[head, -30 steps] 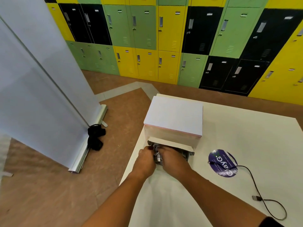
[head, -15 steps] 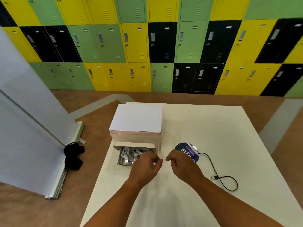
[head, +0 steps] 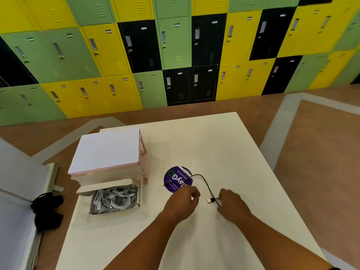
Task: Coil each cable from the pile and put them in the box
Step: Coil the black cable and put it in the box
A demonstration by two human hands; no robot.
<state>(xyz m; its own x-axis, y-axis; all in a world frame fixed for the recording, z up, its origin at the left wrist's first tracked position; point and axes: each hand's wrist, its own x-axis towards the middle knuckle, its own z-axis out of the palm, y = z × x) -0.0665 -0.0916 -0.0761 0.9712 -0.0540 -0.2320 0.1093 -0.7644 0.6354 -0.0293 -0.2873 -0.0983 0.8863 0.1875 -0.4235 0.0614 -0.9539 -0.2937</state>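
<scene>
Done: a bundle of coiled pale cables [head: 115,197] is already laid in the box [head: 139,193], which is set at the left edge of the table [head: 214,145] with its lid [head: 106,149] stood open behind it.
Left: one black cable [head: 204,181] is seen uncoiled on the table; no other loose cable is visible, so the task is judged to be close to its end, with this one to be coiled and boxed.
Cable position: it is spread across the middle of the table, right of the box and apart from it, one end lying on a round purple sticker [head: 173,177] and its USB plug [head: 210,200] lying between the two hands.
Right hand [head: 233,204]: its fingers are placed on the cable just behind the plug; whether the cable is actually pinched cannot be told.
Left hand [head: 182,203]: it is held at the near rim of the sticker, just beside the plug, fingers loosely curled with nothing seen in them.
</scene>
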